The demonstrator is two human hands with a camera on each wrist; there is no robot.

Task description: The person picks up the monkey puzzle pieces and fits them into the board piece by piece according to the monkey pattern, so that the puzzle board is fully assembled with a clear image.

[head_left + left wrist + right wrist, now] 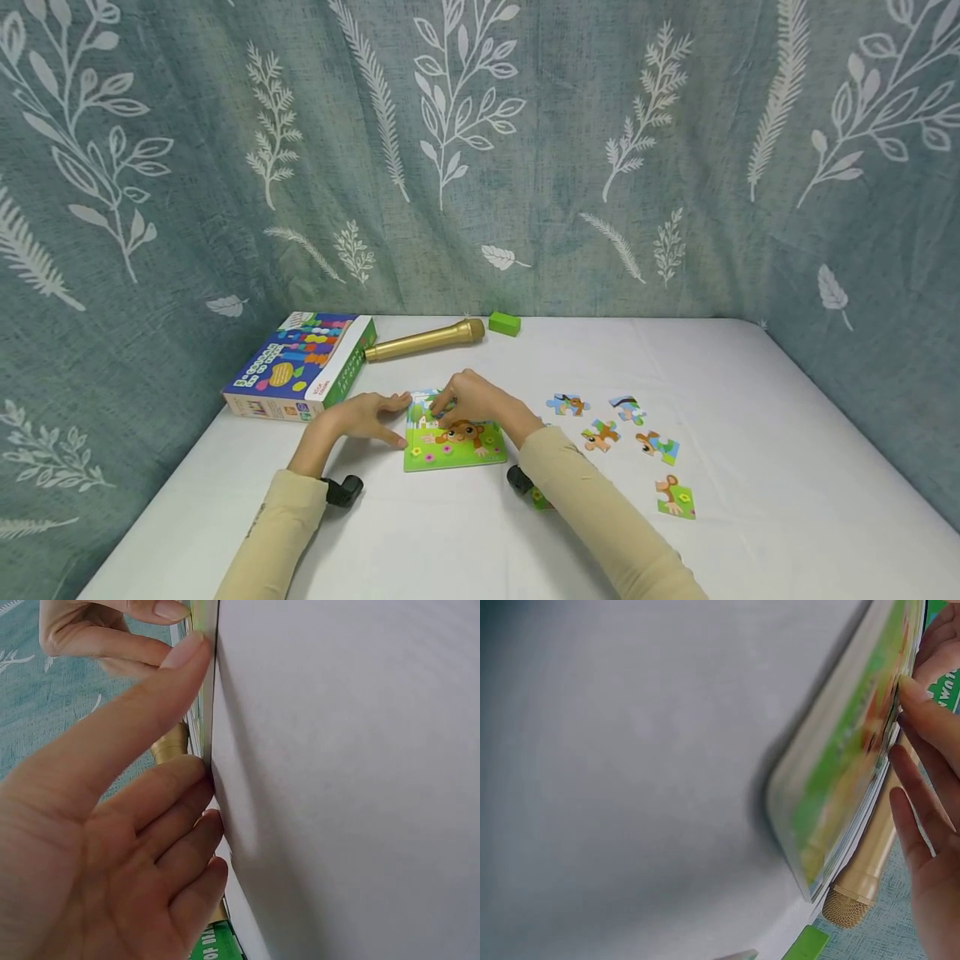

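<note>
A jigsaw board (453, 457) with a monkey picture on green ground lies flat on the white table, seen almost edge-on in both wrist views. My left hand (369, 416) rests at the board's left edge; thumb and fingers (176, 769) are extended and touch that side. Over the board's upper middle, my right hand (468, 398) reaches down, and its fingertips touch the picture. In the right wrist view these fingers (922, 799) look fairly straight. Whether a puzzle piece lies under them is hidden.
Loose puzzle pieces (602, 435) are scattered to the board's right, one partly under the right sleeve. Behind stand a blue-and-green box (300, 362), a gold microphone (423, 340) and a green block (504, 323). A leaf-patterned curtain (555, 167) borders the table.
</note>
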